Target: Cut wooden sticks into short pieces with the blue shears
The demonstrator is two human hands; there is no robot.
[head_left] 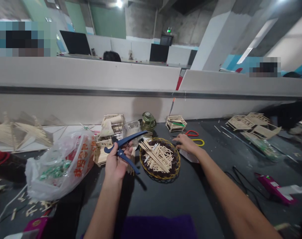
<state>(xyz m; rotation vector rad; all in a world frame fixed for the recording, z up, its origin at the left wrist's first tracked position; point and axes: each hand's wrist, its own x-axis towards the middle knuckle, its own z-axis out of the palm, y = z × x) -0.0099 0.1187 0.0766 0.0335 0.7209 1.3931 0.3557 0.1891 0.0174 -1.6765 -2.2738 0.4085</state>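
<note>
My left hand (118,162) is wrapped round a blue hand cutter (129,160), whose two long arms are spread apart. To its right sits a dark woven basket (178,167) with a gold rim, heaped with short wooden sticks (163,158); longer sticks lie across the top. My right hand (187,143) is low at the basket's far right edge, fingers bent and slightly apart, with nothing visible held. Close by it are scissors with a red handle (192,133), a yellow handle (198,142) and a white sheet (189,156) partly under the wrist.
A plastic bag (63,166) stands at left, near stick frames (102,152). A green jar (148,122) and a small stick box (175,122) line the partition. Hexagonal stick frames (247,122) and a magenta tool (275,189) with a cable lie at right. Purple cloth (158,227) lies in front.
</note>
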